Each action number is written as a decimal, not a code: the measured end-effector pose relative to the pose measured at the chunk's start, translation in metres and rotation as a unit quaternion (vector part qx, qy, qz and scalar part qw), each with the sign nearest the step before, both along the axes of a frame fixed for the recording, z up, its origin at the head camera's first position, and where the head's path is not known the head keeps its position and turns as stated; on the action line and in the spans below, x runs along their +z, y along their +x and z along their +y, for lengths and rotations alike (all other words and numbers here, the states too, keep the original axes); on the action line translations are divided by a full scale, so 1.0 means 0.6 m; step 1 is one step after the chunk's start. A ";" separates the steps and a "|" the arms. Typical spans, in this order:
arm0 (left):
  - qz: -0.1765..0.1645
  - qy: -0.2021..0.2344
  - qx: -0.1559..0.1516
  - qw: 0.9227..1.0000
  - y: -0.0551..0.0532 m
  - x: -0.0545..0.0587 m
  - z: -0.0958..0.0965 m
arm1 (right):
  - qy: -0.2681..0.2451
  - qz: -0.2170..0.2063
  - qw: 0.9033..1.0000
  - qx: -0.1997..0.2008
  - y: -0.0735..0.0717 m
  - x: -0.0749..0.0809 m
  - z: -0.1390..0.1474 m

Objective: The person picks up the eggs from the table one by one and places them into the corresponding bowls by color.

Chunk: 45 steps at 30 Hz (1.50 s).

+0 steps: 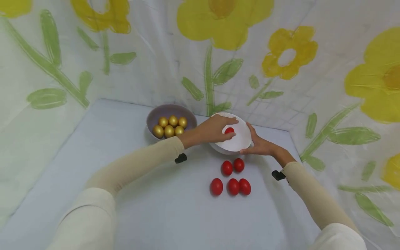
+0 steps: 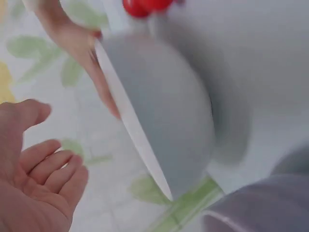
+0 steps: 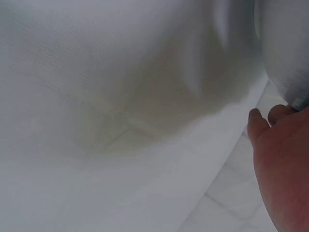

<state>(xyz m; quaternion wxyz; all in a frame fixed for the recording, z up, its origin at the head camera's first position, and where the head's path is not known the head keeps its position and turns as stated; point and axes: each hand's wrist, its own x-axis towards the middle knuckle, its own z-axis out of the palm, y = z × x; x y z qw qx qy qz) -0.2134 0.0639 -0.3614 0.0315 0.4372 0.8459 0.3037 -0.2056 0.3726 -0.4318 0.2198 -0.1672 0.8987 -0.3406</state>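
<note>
My left hand hovers over the white bowl with its fingers and thumb spread. Nothing lies in its palm in the left wrist view, where the fingers are relaxed beside the tilted bowl. Between thumb and fingers, in the head view, a red egg shows inside the bowl. My right hand grips the bowl's right side, fingers at the far rim and thumb at the near edge. Only part of this hand and the bowl's side appear in the right wrist view.
Several loose red eggs lie on the pale table in front of the white bowl. To its left stands a purple-grey bowl with several golden eggs. A flower-patterned curtain hangs behind the table.
</note>
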 end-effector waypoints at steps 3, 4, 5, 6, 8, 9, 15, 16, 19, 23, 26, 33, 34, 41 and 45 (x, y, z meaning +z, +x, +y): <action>-0.025 0.083 -0.018 0.996 0.052 -0.004 -0.024 | -0.006 0.004 1.000 0.005 0.000 -0.001 0.002; -0.037 0.107 -0.019 0.993 0.071 -0.007 -0.031 | -0.010 0.004 1.000 0.007 0.000 -0.001 0.001; -0.050 0.127 -0.017 0.990 0.089 -0.011 -0.038 | -0.012 0.005 1.000 0.008 0.000 -0.002 0.002; -0.063 0.142 -0.014 0.988 0.106 -0.017 -0.044 | -0.013 0.004 1.000 0.009 0.000 -0.003 0.003; -0.096 0.161 -0.014 0.982 0.138 -0.031 -0.055 | -0.013 0.000 1.000 0.008 0.000 -0.004 0.003; -0.109 0.158 -0.017 0.981 0.152 -0.039 -0.060 | -0.014 -0.002 1.000 0.009 0.001 -0.003 0.003; -0.159 0.064 -0.030 0.985 0.200 -0.087 -0.079 | -0.006 -0.006 1.000 0.007 -0.001 0.002 -0.001; -0.165 0.048 -0.026 0.985 0.203 -0.094 -0.079 | -0.002 -0.006 1.000 0.003 -0.001 0.003 -0.001; -0.190 0.006 -0.009 0.982 0.212 -0.110 -0.079 | 0.002 -0.009 1.000 -0.005 -0.003 0.006 -0.001; -0.200 -0.027 -0.005 0.979 0.221 -0.125 -0.079 | 0.003 -0.018 1.000 -0.011 -0.003 0.017 -0.007; -0.191 -0.032 -0.009 0.981 0.229 -0.133 -0.077 | 0.007 -0.031 0.999 -0.010 0.007 0.040 -0.023; -0.195 -0.018 -0.014 0.981 0.243 -0.152 -0.073 | 0.015 -0.040 0.999 -0.009 0.022 0.064 -0.045; -0.195 -0.015 -0.017 0.981 0.243 -0.153 -0.072 | 0.015 -0.039 0.999 -0.009 0.023 0.065 -0.046; -0.187 -0.003 -0.033 0.982 0.239 -0.158 -0.070 | -0.007 -0.035 0.999 -0.008 0.021 0.069 -0.045; -0.186 -0.003 -0.042 0.982 0.237 -0.155 -0.070 | -0.006 -0.036 0.999 0.000 0.019 0.063 -0.041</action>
